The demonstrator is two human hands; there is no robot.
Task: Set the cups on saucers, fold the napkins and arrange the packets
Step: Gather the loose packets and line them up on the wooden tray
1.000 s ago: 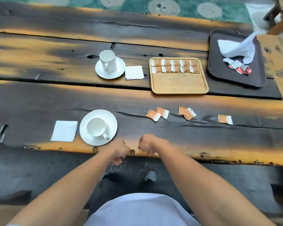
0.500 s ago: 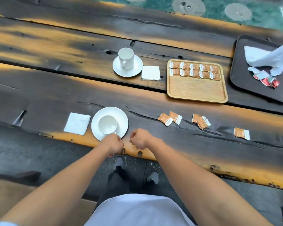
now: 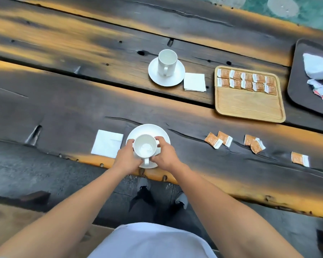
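Note:
A white cup (image 3: 145, 147) stands on a white saucer (image 3: 149, 130) at the near edge of the table. My left hand (image 3: 127, 158) grips the cup's left side and my right hand (image 3: 164, 155) grips its right side. The cup's handle points toward me. A folded white napkin (image 3: 107, 143) lies just left of the saucer. Farther back a second cup (image 3: 167, 61) sits on its saucer (image 3: 176, 78) with a folded napkin (image 3: 194, 81) beside it. Several orange packets (image 3: 218, 140) lie loose on the table to the right.
A wooden tray (image 3: 250, 107) holds two rows of orange packets (image 3: 247, 81) along its far side. A dark tray (image 3: 302, 94) at the right edge carries a crumpled white napkin (image 3: 318, 66) and red and white packets. The dark plank table (image 3: 63, 101) has gaps and knots.
Both hands moved forward from the table's near edge, where they were curled and held nothing, and took hold of the near cup. The view shifted left and closer.

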